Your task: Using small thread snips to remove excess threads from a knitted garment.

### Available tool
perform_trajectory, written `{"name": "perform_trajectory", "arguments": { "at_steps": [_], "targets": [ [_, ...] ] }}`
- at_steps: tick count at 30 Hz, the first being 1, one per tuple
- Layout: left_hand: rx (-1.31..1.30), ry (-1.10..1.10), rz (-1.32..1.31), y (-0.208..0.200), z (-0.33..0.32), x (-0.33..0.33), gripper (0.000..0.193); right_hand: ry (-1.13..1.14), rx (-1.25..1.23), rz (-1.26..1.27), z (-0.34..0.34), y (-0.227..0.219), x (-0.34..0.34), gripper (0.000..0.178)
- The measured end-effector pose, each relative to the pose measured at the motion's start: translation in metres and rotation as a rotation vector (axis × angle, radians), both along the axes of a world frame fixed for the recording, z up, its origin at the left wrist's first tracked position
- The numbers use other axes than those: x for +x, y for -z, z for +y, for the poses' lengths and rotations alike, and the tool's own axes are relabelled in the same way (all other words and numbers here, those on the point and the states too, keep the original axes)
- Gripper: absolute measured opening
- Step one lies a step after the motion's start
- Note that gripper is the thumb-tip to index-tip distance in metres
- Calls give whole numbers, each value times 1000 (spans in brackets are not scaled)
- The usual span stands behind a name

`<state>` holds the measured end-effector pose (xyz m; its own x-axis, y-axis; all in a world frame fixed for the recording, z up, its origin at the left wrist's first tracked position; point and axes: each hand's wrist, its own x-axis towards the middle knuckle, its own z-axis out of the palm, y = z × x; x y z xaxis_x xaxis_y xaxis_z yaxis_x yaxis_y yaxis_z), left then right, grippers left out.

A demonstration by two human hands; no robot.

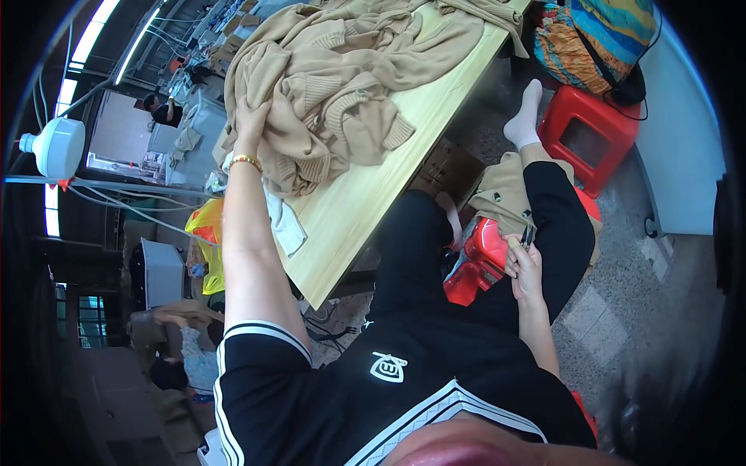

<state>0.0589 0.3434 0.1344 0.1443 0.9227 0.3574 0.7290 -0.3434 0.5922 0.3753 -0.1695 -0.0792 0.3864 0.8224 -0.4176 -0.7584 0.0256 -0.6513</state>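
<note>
Handling looks safest if the left hand (252,118), gripping tan knitwear (342,93) heaped on the wooden surface (330,248), draws gently while the right hand (524,270), closed round a small dark tool (529,235) beside the lower tan cloth (500,189), keeps its tips off the knit.

I see tan knitwear (334,93) of matt cloth, rough with ribbing, on a smooth, pale wood-grained tabletop (342,225). Far right, a red stool (625,132) is glossy plastic; my black trousers (412,241) are matt cloth.
</note>
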Motion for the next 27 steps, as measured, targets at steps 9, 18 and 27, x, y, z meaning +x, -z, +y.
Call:
{"name": "perform_trajectory", "arguments": {
  "at_steps": [9, 18, 27],
  "targets": [
    [13, 136, -25, 24, -61, 21, 50, 57, -71, -79, -5, 9, 1, 14],
    [-64, 225, 105, -9, -239, -3, 42, -68, -93, -160, 9, 15, -4, 13],
    [-60, 679, 310, 32, -333, 19, 30, -109, -158, -233, 15, 14, -4, 14]
  ]
}}
